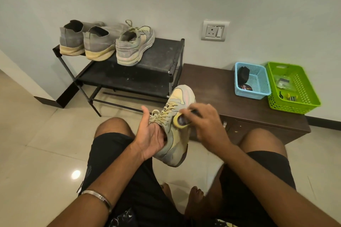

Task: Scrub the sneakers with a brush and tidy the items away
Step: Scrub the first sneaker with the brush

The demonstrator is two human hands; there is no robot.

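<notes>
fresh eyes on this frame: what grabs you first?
The yellow-laced sneaker held up at centre: the left hand grips it at the collar while the right hand works a brush on its side. Next, three shoes on the black rack at the wall, then the blue basket and green basket on the low brown bench.

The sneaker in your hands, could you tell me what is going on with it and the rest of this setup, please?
A seated person is cleaning a sneaker held between the knees. The left hand holds it at the opening, fingers inside, while the right hand grips a brush against its side. Its partner and a grey pair stand on the black shoe rack. A blue basket and a green basket sit on the low brown cabinet.
</notes>
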